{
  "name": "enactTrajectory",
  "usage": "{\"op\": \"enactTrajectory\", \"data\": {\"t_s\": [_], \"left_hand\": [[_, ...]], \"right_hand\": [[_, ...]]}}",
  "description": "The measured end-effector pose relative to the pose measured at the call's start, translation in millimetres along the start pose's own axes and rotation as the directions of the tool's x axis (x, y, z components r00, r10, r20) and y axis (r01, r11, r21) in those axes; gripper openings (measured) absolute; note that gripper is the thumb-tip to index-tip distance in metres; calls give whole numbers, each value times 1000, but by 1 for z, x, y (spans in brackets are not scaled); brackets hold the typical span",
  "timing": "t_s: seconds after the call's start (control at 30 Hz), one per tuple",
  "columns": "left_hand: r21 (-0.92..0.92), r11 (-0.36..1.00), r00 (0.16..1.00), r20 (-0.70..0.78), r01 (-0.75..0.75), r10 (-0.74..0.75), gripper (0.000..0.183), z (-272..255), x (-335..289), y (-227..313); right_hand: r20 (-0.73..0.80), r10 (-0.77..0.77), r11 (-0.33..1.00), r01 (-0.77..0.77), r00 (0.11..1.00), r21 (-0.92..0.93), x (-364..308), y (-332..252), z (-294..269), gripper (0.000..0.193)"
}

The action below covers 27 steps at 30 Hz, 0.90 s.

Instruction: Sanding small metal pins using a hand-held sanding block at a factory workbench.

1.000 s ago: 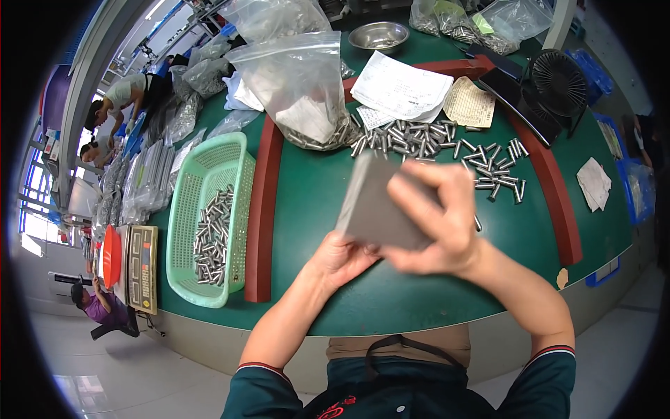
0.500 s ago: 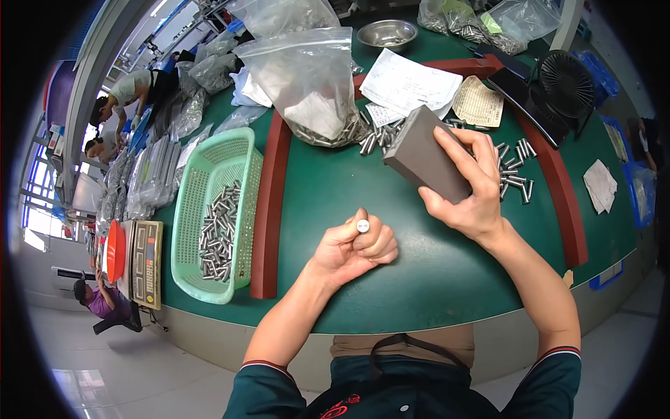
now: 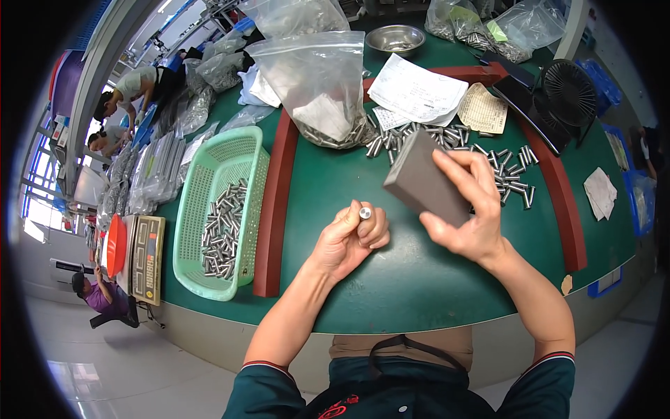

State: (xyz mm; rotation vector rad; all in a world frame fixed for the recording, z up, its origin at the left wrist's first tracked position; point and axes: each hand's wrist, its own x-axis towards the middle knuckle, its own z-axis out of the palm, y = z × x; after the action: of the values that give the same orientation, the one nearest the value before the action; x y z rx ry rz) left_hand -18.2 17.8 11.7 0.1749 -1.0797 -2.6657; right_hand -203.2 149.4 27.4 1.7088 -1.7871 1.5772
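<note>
My left hand (image 3: pixel 352 234) is closed in a fist around a small metal pin (image 3: pixel 365 213), whose round shiny end shows between thumb and forefinger. To its right, my right hand (image 3: pixel 474 202) grips a dark grey rectangular block (image 3: pixel 423 178), fingers along the far side and thumb on the near edge. The block is tilted above the green table, apart from the left hand. Behind the block lie loose metal pins (image 3: pixel 516 174), partly hidden by it and the right hand. More metal pins (image 3: pixel 225 227) fill the bottom of a light green plastic basket (image 3: pixel 185 241) on the left.
Dark red bars (image 3: pixel 273 209) frame the green work surface (image 3: pixel 391 293). Beyond stand a clear bag of metal parts (image 3: pixel 328 112), papers (image 3: pixel 419 91), a steel bowl (image 3: pixel 396 38) and a black fan (image 3: pixel 569 91). A scale (image 3: pixel 148 258) sits left; people (image 3: pixel 132 91) work farther off.
My right hand has lowered the block slightly toward me, uncovering more of the loose pins behind it. The left fist has turned a little and shifted slightly left, still holding the pin.
</note>
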Motion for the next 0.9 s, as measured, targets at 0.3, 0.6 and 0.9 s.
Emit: {"op": "enactTrajectory", "data": {"t_s": [0.3, 0.6, 0.9], "left_hand": [[168, 977, 991, 1, -131, 133, 40, -16, 4, -6], [335, 939, 954, -246, -83, 172, 40, 7, 4, 0], [455, 856, 968, 56, -244, 246, 44, -1, 5, 4]], "right_hand": [[122, -93, 995, 97, 988, -27, 0, -4, -1, 72], [143, -132, 991, 131, 981, 16, 3, -19, -9, 73], [38, 125, 987, -120, 991, -102, 4, 5, -11, 65]]}}
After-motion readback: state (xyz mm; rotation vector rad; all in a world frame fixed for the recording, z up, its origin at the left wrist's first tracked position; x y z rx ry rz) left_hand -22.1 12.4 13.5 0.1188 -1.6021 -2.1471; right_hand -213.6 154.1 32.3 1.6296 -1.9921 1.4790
